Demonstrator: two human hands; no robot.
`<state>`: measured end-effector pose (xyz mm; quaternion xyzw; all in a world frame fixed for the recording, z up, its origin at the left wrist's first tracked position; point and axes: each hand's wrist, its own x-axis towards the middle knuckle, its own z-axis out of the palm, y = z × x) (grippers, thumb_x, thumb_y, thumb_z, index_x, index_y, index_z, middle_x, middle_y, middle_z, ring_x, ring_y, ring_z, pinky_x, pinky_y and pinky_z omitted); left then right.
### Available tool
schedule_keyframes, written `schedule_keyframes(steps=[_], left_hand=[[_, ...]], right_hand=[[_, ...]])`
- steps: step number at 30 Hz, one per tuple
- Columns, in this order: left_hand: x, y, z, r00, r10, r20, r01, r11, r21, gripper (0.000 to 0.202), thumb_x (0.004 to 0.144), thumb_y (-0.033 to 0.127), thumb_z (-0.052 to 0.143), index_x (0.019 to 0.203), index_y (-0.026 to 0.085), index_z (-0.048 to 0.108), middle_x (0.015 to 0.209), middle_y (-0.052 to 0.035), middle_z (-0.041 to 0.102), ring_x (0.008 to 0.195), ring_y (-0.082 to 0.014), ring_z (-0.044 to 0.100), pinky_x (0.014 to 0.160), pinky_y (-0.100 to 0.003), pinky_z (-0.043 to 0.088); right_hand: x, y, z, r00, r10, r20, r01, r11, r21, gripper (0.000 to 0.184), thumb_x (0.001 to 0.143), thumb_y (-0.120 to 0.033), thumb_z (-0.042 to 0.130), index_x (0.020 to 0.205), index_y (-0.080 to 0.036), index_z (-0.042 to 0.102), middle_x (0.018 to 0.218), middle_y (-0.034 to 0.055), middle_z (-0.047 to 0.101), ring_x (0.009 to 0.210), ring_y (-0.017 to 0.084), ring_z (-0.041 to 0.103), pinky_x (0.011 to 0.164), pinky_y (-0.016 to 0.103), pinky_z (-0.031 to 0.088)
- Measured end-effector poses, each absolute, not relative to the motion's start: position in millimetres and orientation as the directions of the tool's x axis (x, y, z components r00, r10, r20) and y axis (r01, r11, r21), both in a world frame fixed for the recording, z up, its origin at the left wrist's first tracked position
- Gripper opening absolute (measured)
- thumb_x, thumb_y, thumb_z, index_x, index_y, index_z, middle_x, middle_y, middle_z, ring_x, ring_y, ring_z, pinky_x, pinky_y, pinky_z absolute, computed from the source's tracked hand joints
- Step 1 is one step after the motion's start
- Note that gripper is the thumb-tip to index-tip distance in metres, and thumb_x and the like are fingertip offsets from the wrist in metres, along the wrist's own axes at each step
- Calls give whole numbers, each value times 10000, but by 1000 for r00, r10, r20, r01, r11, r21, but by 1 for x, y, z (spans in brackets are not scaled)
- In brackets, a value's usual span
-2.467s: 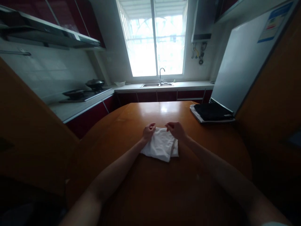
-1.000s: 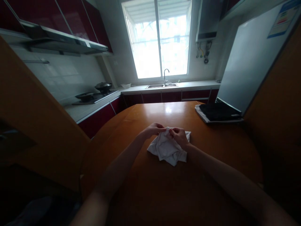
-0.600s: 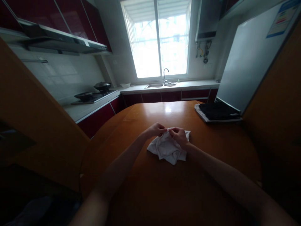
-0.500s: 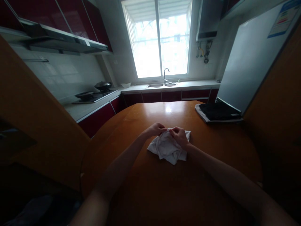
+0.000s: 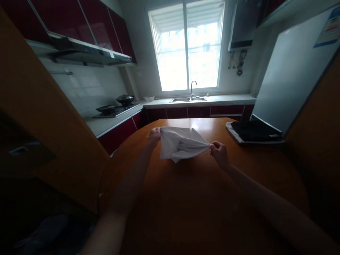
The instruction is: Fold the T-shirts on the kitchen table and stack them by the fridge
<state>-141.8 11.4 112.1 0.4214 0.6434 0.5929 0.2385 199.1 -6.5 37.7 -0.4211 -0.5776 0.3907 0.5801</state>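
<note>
The left hand (image 5: 154, 135) and right hand (image 5: 219, 153) grip the white cloth (image 5: 183, 143) at its nine and three o'clock. Uneven pulling could make a pinched edge slip.

The label (image 5: 328, 28) on the fridge (image 5: 284, 74) is cut by the right edge and too small to read; the cloth (image 5: 174, 138) hides part of the table (image 5: 186, 198).

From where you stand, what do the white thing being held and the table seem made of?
The white thing: apparently matte fabric, given its soft creases; fibre unclear. The table: probably glossy wood or veneer, being orange-brown with a bright reflection.
</note>
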Motion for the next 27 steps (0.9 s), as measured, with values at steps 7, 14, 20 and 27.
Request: schedule_keyframes(steps=[7, 14, 20, 27], left_hand=[[-204, -20, 136, -513, 845, 149, 187, -60, 981, 310, 854, 433, 680, 837, 129, 619, 689, -13, 593, 580, -116, 521, 542, -214, 422], [-188, -73, 87, -17, 994, -108, 574, 98, 813, 499, 600, 504, 850, 882, 118, 707, 747, -21, 651, 635, -147, 549, 542, -226, 378], [-168, -72, 68, 54, 997, -49, 828, -17, 560, 274, 726, 418, 640, 705, 149, 688, 594, 18, 567, 569, -135, 487, 527, -239, 324], [-197, -66, 111, -29, 993, 111, 935, -13, 354, 155, 763, 227, 531, 778, 190, 681, 845, -47, 707, 775, -191, 616, 691, -258, 433]], right_hand=[[267, 20, 26, 85, 959, 272, 184, 253, -950, 178, 713, -343, 573, 609, -198, 569, 490, -29, 518, 458, 121, 457, 450, 238, 340], [266, 14, 22, -59, 951, 302, 704, 255, -663, 185, 823, -322, 556, 734, -185, 642, 692, 44, 651, 615, 169, 576, 558, 271, 363], [184, -26, 36, -474, 815, 332, 745, 573, -343, 312, 950, -442, 555, 1128, -217, 677, 1143, 99, 695, 903, 235, 670, 728, 305, 426], [154, -7, 25, -441, 840, 316, 628, 540, -560, 207, 891, -320, 585, 735, -195, 640, 742, 42, 691, 706, 192, 631, 627, 272, 407]])
